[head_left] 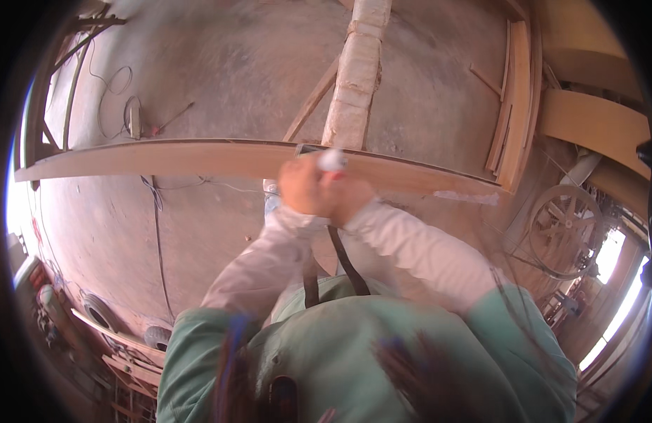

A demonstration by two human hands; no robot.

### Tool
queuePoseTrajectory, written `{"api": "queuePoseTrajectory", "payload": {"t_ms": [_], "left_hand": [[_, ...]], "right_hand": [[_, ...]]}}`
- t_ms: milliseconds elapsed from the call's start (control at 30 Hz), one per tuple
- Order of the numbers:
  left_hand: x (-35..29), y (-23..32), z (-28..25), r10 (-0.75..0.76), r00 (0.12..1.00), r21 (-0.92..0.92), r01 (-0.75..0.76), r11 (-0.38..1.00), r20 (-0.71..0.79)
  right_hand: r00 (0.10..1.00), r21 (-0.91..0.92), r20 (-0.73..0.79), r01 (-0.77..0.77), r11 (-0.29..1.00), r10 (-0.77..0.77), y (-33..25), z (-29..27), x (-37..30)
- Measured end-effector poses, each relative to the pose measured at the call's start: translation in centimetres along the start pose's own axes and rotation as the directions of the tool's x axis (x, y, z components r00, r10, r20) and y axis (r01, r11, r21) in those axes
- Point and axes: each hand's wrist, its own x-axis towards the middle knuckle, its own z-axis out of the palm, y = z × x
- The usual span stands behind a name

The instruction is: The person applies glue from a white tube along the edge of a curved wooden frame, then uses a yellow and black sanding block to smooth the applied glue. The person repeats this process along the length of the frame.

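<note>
My left hand (300, 186) and my right hand (349, 199) are close together over the middle of a long wooden board (206, 156). Both are blurred, with their fingers closed. A small white object with a red part (333, 161) sticks up from my right hand; its kind is too smeared to tell. Whatever my left hand grips, if anything, is hidden. Just beyond the left hand, a small dark-edged piece (307, 149) lies at the board's far edge.
Beyond the board, a long bundle in pale wrapping (354, 77) runs away from me beside a wooden strip (312, 101). Planks (514, 106) stand at the right. A spoked wheel (565, 224) is at far right. Cables (157, 229) trail on the left floor, with a tyre (99, 311) lower down.
</note>
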Motion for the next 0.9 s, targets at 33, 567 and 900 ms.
{"api": "queuePoseTrajectory", "payload": {"t_ms": [33, 567, 900], "left_hand": [[0.5, -1.2, -2.1, -0.019, 0.997, -0.053, 0.015, 0.998, -0.071], [2.0, 0.3, 1.3, -0.058, 0.997, -0.182, 0.065, 0.981, 0.042], [0.0, 16.6, 18.5, 0.163, 0.92, -0.144, -0.118, 0.982, 0.356]], "right_hand": [[0.989, 0.035, -0.102, 0.11, 0.993, -0.106, -1.7, 0.5, 1.9], [0.983, 0.298, -0.175, 0.0, 0.955, 0.055, 1.2, -0.4, 1.3], [0.891, 0.19, -0.181, -0.384, 0.904, 0.416, 18.3, -0.3, -15.8]]}}
